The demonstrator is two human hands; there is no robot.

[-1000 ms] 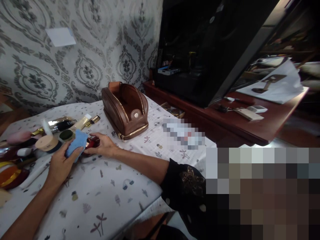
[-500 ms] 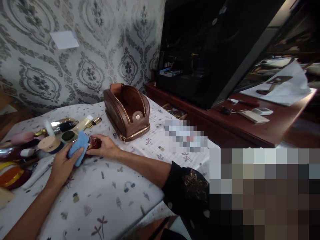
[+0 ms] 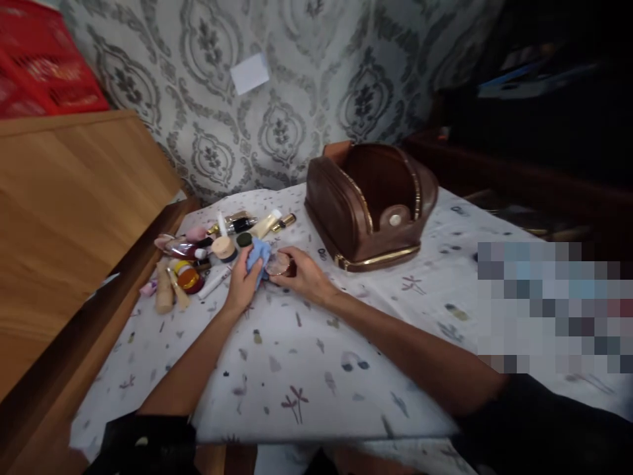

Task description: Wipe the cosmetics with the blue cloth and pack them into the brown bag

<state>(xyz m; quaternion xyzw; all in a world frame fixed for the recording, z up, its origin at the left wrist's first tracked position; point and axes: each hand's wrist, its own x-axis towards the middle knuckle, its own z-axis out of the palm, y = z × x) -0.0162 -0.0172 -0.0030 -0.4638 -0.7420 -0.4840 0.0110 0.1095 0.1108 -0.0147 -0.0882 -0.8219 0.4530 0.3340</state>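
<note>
Ahead of your left hand [image 3: 243, 280], the dark-green-lidded jar [image 3: 244, 239] and tan-lidded jar [image 3: 224, 249] block a low pass, with more cosmetics crowding leftward. Beyond your right hand [image 3: 307, 276], the brown zippered bag [image 3: 329, 214] bars the way at table height, though its gaping top leaves an entry from above. You have a narrow lane between the bag and the gold-and-black tube [image 3: 284, 222], and open tablecloth [image 3: 306, 376] between your forearms.

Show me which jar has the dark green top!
The green jar, just behind the blue cloth. Its left neighbour, the beige jar, has a pale top.
</note>
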